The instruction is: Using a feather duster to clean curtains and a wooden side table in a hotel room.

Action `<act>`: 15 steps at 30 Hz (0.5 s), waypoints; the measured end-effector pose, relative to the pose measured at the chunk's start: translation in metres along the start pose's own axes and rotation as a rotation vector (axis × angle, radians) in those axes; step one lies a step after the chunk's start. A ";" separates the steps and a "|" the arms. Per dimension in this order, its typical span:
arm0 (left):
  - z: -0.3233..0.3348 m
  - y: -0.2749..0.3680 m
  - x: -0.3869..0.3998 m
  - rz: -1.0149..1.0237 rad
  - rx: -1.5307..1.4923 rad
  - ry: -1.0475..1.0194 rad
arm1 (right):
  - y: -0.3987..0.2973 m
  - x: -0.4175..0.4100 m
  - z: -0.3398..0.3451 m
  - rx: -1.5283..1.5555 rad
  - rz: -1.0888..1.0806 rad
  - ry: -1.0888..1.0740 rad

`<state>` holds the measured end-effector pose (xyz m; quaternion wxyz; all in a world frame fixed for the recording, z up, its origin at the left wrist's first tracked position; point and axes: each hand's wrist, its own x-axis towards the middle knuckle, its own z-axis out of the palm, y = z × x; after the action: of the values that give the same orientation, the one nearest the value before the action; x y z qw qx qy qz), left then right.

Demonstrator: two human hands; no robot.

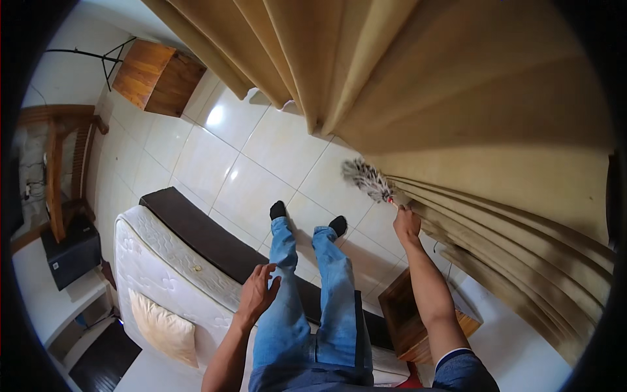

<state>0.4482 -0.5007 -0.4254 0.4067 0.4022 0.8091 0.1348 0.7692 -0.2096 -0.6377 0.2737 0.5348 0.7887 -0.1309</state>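
My right hand (407, 224) grips the handle of a grey and white feather duster (368, 179), which has a red collar where the feathers begin. The duster's head points away to the left, beside the lower folds of a long tan curtain (470, 112); whether its feathers touch the cloth I cannot tell. My left hand (258, 292) hangs by my left thigh with nothing in it, its fingers loosely bent and apart. Below that hand lies the edge of a white quilted mattress (171, 274).
The mattress rests on a dark brown bed base (205, 228) and bears a cream pillow (161, 327). A wooden cabinet (416, 318) stands near my right arm, and a wooden box (156, 78) at the far left. Glossy tiles (254, 181) cover the floor. A black speaker-like box (72, 252) is leftmost.
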 end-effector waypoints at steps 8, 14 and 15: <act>-0.031 0.119 0.053 0.344 -0.105 0.126 | 0.059 -0.151 -0.111 0.016 -0.006 0.267; -0.068 0.235 0.084 0.599 -0.081 0.358 | 0.074 -0.316 -0.314 0.246 -0.036 0.704; -0.069 0.247 0.084 0.632 -0.084 0.367 | 0.078 -0.340 -0.337 0.254 -0.075 0.813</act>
<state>0.4996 -0.2708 -0.2930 0.2093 0.5843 0.6982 0.3567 0.8365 -0.2733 -0.1615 -0.1324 0.5434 0.8289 -0.0154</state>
